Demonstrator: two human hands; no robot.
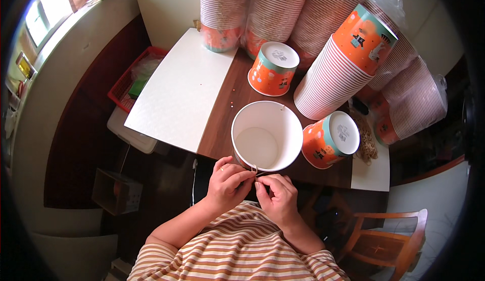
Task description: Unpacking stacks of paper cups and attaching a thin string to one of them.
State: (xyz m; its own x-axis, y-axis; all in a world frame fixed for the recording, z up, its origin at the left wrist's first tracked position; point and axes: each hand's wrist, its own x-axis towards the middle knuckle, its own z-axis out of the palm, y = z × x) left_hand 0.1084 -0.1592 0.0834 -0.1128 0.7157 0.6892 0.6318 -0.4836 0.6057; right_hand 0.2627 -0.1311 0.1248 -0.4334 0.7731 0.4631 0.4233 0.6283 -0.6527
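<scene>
A large white-lined paper bucket (pixel 242 124) stands mouth up at the table's near edge, its inside facing me. At its near rim a thin tan cord (pixel 254 169) passes through the wall. My left hand (pixel 228 185) pinches the cord beside the rim, fingers closed. Just to its right, my right hand (pixel 278 196) is closed too, thumb and forefinger pinched on the cord close to the left fingertips. The cord's ends are mostly hidden by my fingers. On the bucket's far rim a small tan bit (pixel 282 108) shows.
Upside-down orange buckets stand behind (pixel 273 71) and right (pixel 328 142) of the open one. A tall nested bucket stack (pixel 331 76) leans behind, near bagged stacks (pixel 275 11). Tan cords (pixel 366 137) lie at right. A red basket (pixel 121 86) sits left; a wooden chair (pixel 384 243) stands lower right.
</scene>
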